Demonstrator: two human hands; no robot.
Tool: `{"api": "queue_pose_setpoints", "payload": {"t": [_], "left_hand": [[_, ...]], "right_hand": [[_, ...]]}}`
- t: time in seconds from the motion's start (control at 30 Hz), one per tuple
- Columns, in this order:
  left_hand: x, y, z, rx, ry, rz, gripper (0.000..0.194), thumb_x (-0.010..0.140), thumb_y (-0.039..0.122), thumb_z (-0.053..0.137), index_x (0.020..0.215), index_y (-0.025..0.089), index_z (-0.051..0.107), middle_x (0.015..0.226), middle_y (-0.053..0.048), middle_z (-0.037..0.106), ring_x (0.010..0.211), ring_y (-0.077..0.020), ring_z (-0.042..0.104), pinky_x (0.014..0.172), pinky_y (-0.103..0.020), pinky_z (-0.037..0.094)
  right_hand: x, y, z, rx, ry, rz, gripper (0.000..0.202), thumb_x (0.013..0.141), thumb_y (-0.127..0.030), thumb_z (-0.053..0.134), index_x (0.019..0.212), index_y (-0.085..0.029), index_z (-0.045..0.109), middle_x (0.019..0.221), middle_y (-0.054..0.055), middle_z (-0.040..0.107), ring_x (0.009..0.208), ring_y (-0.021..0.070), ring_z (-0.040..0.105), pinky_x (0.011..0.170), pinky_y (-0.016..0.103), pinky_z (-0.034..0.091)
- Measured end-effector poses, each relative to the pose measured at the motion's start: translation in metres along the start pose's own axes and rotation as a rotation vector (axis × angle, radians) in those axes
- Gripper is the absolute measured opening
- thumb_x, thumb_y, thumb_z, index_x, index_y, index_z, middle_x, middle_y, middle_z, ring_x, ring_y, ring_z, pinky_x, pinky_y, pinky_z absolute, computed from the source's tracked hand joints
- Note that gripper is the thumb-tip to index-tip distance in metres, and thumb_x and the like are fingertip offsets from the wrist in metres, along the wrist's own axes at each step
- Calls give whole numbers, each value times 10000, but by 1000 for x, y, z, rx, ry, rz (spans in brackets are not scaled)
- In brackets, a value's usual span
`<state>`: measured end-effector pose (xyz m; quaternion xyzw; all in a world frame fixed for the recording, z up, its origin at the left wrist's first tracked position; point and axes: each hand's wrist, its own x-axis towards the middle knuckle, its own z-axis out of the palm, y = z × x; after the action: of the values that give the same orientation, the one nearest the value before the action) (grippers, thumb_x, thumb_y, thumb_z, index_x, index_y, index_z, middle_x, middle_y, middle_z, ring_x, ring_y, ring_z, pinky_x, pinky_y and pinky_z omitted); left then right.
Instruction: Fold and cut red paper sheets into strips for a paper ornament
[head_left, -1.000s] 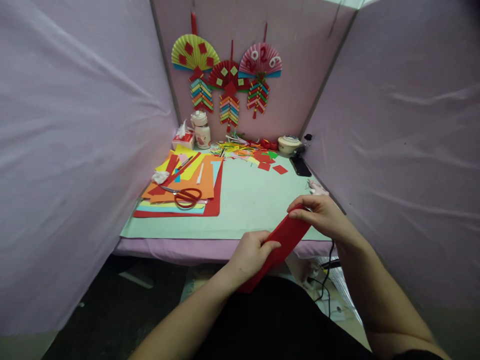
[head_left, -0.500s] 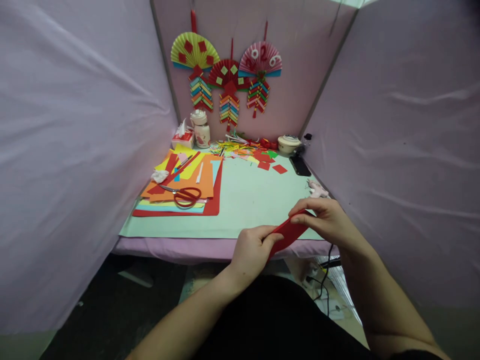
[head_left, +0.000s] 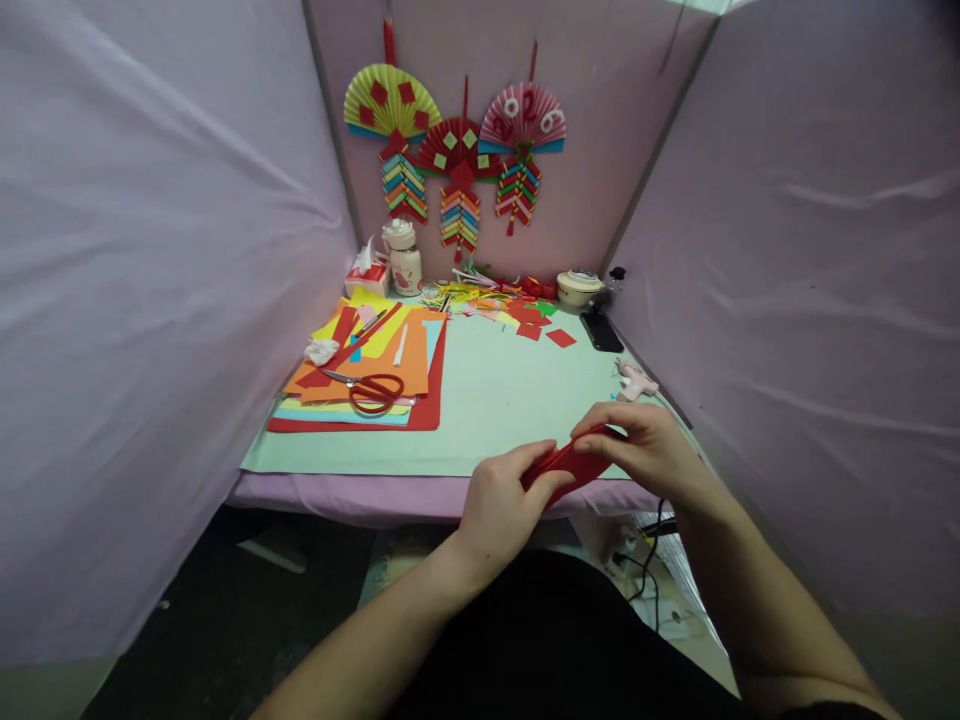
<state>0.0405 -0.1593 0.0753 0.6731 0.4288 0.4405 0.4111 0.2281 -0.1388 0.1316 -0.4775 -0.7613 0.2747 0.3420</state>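
Note:
A folded strip of red paper [head_left: 576,466] is held between both hands over the front edge of the table. My left hand [head_left: 504,497] grips its left end, thumb on the near face and fingers behind. At the other end my right hand [head_left: 637,445] pinches the paper between thumb and fingers. The strip slants up to the right, and its layers part slightly near the middle. Just beyond the right hand lies a pale pink glue gun [head_left: 637,380]. How many layers the paper has is hidden by the fingers.
Red-handled scissors [head_left: 375,392] rest on a pile of coloured paper [head_left: 433,410] at the left. Paper scraps [head_left: 480,297], a bottle [head_left: 405,262], a lidded bowl [head_left: 578,288] and a phone [head_left: 601,332] stand or lie farther back. Paper fan decorations [head_left: 459,150] hang on the back wall.
The red paper has tilted and its layers now part a little. My left fingers have lifted and shifted along its upper edge; the right hand has moved slightly left and down.

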Motion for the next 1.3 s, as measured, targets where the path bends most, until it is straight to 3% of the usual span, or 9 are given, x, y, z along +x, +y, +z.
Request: {"api": "queue_pose_setpoints", "payload": {"t": [0.57, 0.83, 1.13, 1.3], "left_hand": [[-6, -4, 7, 25, 57, 105, 189, 903, 234, 579, 965, 239, 757, 931, -2, 764, 791, -154, 692, 738, -240, 507], [-3, 3, 3, -34, 53, 54, 155, 881, 257, 604, 938, 218, 742, 908, -9, 758, 804, -160, 685, 761, -242, 511], [-8, 3, 4, 18, 113, 160, 170, 896, 240, 569, 873, 207, 734, 841, -15, 751, 757, -150, 678, 725, -249, 505], [-8, 4, 3, -38, 96, 134, 140, 878, 219, 587, 885, 190, 724, 848, -16, 746, 761, -141, 673, 718, -236, 507]], "right_hand": [[-5, -2, 5, -18, 38, -47, 92, 809, -271, 671, 757, -204, 706, 720, 9, 705, 655, 138, 629, 622, 251, 479], [-6, -2, 8, -7, 1, -21, 121, 831, -290, 651, 757, -203, 691, 726, 12, 696, 669, 141, 624, 626, 251, 475], [-7, -3, 3, 14, -75, -10, 116, 822, -316, 662, 850, -213, 709, 818, 26, 725, 755, 164, 657, 711, 276, 509], [-6, -4, -1, 35, -111, -3, 153, 865, -303, 603, 801, -194, 689, 777, 24, 711, 721, 148, 642, 680, 259, 496]]}}
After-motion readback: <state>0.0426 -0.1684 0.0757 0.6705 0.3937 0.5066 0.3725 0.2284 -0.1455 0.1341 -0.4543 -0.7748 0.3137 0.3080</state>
